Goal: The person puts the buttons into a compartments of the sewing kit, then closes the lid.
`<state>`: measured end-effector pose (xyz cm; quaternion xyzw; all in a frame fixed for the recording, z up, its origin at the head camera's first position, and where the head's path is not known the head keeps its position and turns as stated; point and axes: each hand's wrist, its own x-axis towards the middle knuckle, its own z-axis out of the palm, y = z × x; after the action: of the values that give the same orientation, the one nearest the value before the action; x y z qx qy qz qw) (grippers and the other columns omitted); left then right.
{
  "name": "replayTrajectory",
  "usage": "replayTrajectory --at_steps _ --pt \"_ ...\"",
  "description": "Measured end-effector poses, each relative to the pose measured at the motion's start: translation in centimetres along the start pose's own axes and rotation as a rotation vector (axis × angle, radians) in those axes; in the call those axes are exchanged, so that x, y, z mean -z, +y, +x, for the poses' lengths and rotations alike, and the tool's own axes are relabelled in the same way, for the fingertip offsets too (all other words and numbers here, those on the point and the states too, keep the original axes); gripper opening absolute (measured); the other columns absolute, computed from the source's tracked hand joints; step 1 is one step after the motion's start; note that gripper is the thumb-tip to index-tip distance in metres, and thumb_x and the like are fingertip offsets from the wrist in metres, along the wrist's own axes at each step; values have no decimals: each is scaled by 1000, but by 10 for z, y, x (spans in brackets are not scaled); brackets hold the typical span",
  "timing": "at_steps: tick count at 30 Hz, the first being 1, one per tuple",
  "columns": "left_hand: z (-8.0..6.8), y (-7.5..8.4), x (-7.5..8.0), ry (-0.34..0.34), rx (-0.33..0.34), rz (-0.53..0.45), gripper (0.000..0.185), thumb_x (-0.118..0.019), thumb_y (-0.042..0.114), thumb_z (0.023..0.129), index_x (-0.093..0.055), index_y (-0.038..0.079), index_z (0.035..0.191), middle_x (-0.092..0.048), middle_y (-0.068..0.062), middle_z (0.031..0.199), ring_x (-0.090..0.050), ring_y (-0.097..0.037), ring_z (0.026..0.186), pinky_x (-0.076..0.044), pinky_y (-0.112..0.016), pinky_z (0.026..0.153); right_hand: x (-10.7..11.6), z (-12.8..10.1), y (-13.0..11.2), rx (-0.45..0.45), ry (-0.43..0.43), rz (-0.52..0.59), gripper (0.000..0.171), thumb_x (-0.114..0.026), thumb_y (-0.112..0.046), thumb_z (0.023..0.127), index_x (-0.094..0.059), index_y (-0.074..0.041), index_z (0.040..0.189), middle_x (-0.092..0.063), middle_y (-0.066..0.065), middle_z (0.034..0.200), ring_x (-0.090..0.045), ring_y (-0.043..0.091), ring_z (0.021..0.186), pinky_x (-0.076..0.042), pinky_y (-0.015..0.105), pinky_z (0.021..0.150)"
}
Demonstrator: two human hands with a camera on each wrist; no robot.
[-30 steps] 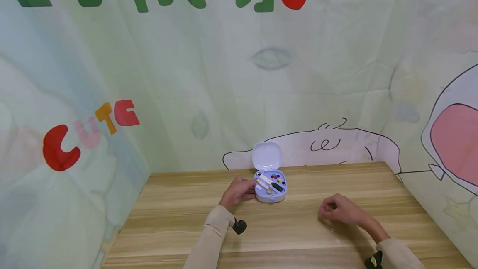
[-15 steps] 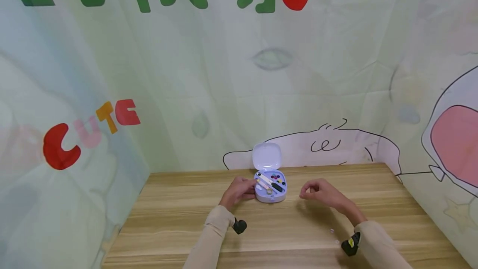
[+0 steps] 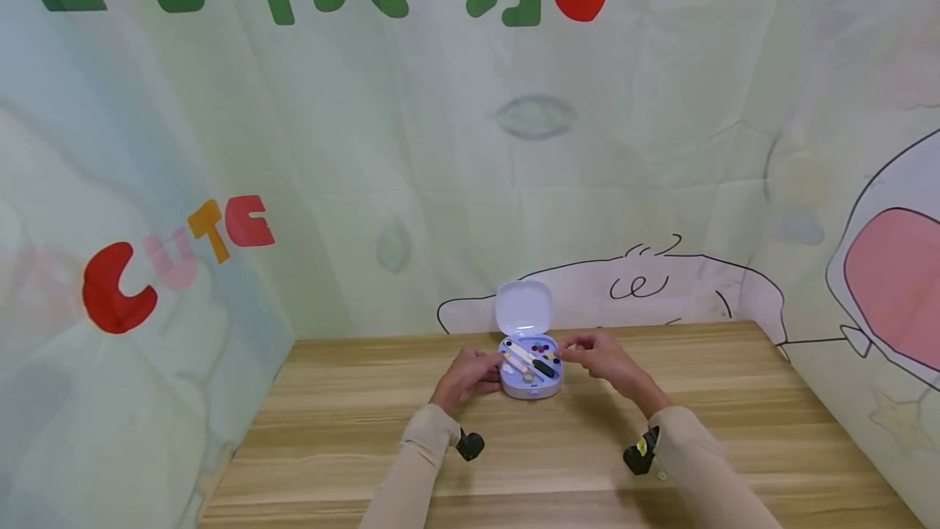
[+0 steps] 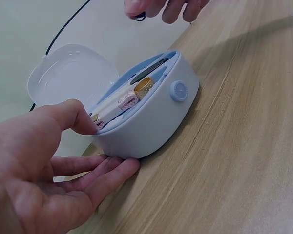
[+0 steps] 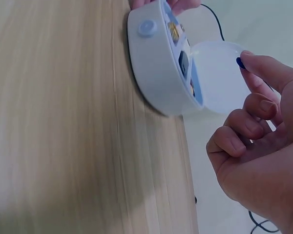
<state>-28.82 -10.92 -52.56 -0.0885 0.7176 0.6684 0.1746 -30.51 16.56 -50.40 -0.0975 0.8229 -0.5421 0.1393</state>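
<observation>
A small lavender sewing case [image 3: 530,383] [image 4: 151,122] [image 5: 156,73] lies on the wooden table [image 3: 352,431] with its white lid [image 3: 523,308] [image 4: 71,75] standing open. Inside are a white tool, a black tool, a gold thimble and coloured buttons. My left hand [image 3: 470,374] [image 4: 63,161] holds the case at its left side, thumb on the rim and fingers along the base. My right hand [image 3: 587,349] [image 5: 259,131] hovers over the case's right edge and pinches a small dark blue piece [image 5: 240,62] [image 4: 139,17] between thumb and forefinger.
A printed cloth backdrop [image 3: 470,145] hangs close behind the table and wraps both sides. The table's front and right parts show bare wood. Black wrist cameras [image 3: 470,445] sit on both sleeves.
My right hand has travelled left from the table's right part to just above the open case. The left hand and the case have stayed put.
</observation>
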Motion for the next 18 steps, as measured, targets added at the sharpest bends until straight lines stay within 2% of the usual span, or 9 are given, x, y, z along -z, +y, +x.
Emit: replayTrajectory --at_steps 4,10,13,18 --pt "0 0 1 1 -3 -6 26 -63 9 96 -64 -11 113 -67 -16 100 -67 -20 87 -63 -37 84 -9 9 -6 -28 4 18 23 -76 -32 95 -75 -11 105 -67 4 99 -52 27 93 -47 32 69" --pt "-1 2 2 3 4 -6 27 -63 9 96 -63 -11 114 -68 -17 102 -67 -21 88 -63 -38 86 -18 17 -12 -61 14 40 22 -73 -31 97 -74 -12 107 -71 4 107 -57 32 106 -52 46 85" --pt "-1 2 1 -2 5 -3 27 -64 9 96 -63 -11 114 -69 -17 103 -68 -21 89 -63 -38 87 -20 19 -13 -82 36 51 22 -71 -31 98 -74 -11 108 -70 4 109 -56 30 105 -51 43 83" --pt "0 2 2 -15 -3 0 27 -63 10 97 -64 -11 114 -69 -17 103 -68 -21 88 -63 -38 86 -22 24 -13 -108 68 74 23 -69 -30 100 -74 -10 109 -67 5 109 -51 27 100 -45 34 73"
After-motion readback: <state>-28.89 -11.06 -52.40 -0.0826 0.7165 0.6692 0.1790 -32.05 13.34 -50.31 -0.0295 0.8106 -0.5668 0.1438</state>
